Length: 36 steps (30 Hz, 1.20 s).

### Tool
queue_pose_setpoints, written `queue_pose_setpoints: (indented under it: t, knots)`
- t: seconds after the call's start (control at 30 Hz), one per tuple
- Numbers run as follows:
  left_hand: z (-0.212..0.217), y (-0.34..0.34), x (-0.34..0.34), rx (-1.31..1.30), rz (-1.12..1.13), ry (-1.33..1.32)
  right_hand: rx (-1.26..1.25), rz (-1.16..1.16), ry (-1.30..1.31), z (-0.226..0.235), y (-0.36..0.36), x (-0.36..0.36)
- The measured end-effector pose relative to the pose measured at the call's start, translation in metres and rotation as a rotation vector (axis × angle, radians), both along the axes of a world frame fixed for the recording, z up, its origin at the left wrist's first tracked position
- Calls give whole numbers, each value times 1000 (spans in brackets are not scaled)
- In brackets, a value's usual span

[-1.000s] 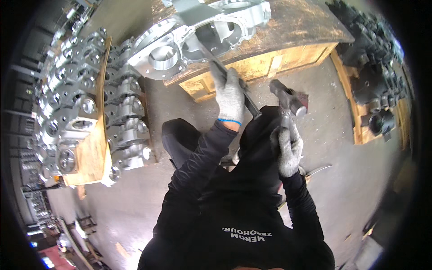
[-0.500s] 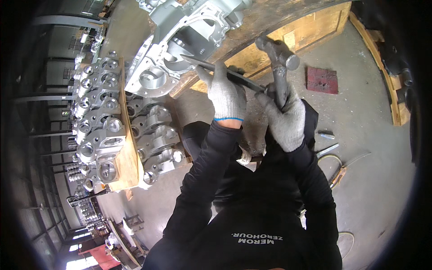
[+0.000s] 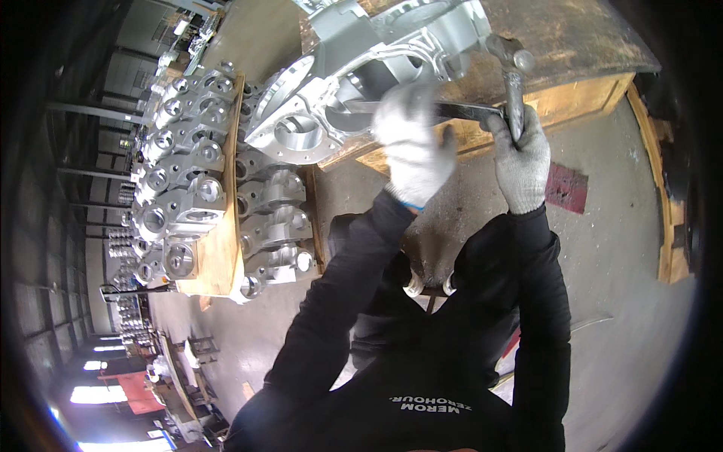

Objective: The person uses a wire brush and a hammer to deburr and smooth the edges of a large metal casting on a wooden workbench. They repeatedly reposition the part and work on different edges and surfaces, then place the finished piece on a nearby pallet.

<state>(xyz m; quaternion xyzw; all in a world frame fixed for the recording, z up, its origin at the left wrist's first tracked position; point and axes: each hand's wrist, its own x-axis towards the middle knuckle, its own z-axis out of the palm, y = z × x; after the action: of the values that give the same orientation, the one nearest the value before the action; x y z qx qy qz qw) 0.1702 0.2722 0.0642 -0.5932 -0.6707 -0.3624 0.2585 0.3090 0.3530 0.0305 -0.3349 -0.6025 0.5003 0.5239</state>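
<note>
My right hand (image 3: 523, 169), in a grey-white knit glove, is closed round the handle of a hammer (image 3: 514, 94) with its head up. The fingers of that hand also meet the near end of a long, flat, dark metal bar (image 3: 463, 111), whose exact kind I cannot make out. My left hand (image 3: 414, 147), gloved too, is over the bar's middle; motion blurs its fingers, so its grip is unclear. The bar's far end lies across the face of a silver-grey cast metal housing (image 3: 324, 117) with large round openings.
The housing rests on a wooden bench (image 3: 580, 45). Left of me, rows of similar castings (image 3: 162, 181) stand by a wooden board (image 3: 215, 256). A red mat (image 3: 566, 188) lies on the floor at right, near a wooden pallet edge (image 3: 651, 166).
Both hands, the hammer and the bar have shifted up and right in view, as has the housing. My left hand, earlier closed on the bar, is now blurred.
</note>
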Motion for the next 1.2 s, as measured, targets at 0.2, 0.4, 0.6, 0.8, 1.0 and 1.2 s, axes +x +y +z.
queue_pose_setpoints:
  t: [0.2,0.4,0.6,0.8,1.0,1.2]
  knots:
    - [1,55,-20,-561,-51,143,-31,46,4,-4,3,6]
    - [-3,57,-26,-413,-131,142,-173,57,40,2,11,39]
    - [1,60,-30,-338,-116,147,-244,-25,276,3,13,72]
    - [10,64,-35,-339,-125,163,-356,-39,528,17,22,100]
    - [8,65,-30,-312,-105,107,-338,-20,538,21,19,103]
    - [5,64,-35,-307,-144,98,-307,26,494,23,21,114]
